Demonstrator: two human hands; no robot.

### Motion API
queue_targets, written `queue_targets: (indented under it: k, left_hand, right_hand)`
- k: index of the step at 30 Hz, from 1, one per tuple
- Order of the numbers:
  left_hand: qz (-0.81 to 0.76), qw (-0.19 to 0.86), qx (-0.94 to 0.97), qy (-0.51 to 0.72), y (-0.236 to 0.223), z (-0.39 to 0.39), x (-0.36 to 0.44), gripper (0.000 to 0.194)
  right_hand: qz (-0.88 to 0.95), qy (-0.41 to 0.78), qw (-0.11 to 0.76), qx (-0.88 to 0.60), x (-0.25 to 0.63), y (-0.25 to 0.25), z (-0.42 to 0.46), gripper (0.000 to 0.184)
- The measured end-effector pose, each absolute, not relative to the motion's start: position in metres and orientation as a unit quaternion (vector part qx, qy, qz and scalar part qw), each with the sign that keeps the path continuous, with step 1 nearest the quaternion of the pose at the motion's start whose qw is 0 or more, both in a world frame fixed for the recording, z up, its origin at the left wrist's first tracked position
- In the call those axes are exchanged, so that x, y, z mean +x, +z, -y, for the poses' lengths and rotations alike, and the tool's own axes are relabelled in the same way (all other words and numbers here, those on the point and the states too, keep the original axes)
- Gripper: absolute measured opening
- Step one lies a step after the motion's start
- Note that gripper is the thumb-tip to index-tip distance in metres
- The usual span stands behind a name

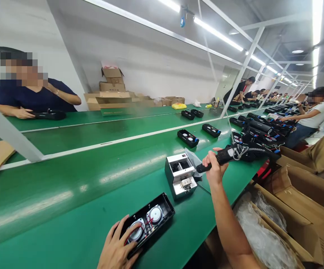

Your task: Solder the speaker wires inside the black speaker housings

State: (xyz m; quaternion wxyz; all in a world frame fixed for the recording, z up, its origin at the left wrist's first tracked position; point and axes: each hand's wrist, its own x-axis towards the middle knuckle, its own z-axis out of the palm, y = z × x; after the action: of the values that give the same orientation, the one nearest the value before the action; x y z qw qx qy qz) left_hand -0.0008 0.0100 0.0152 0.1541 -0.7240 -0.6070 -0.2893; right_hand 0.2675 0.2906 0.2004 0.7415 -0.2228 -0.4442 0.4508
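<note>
Leaning at the far left, a person [36,95] in a dark top touches a black object [50,114]. A broad stretch of green worktop [75,220] runs from there to the left hand [119,244], its spread fingers curled over one end of an open black case [166,206], holding it near the worktop's near edge; two round speakers [154,215] sit inside. Only a narrow strip of green separates the case from the silver-and-black machine [179,178]. Farther right, the right hand [215,169] wraps around a black corded tool [224,155], raised beside the machine. Past it, more black cases [258,130] crowd the worktop; open cartons [299,196] stand below its right edge.
</note>
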Motion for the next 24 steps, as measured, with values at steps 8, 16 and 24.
queue_targets:
  k: [8, 16, 24]
  left_hand:
    - [0.594, 0.176, -0.739, -0.266, 0.014, -0.010, -0.005, 0.006]
    - [0.610, 0.142, -0.733, -0.265, 0.008, -0.007, -0.002, 0.006]
    - [0.628, 0.100, -0.718, -0.282, 0.007, -0.004, 0.003, 0.019]
  right_hand:
    - [0.541, 0.472, 0.623, -0.310, 0.256, 0.153, -0.266, 0.036]
    - [0.598, 0.483, 0.543, -0.338, 0.245, 0.139, -0.264, 0.037]
    - [0.583, 0.633, 0.437, -0.261, 0.244, 0.126, -0.221, 0.038]
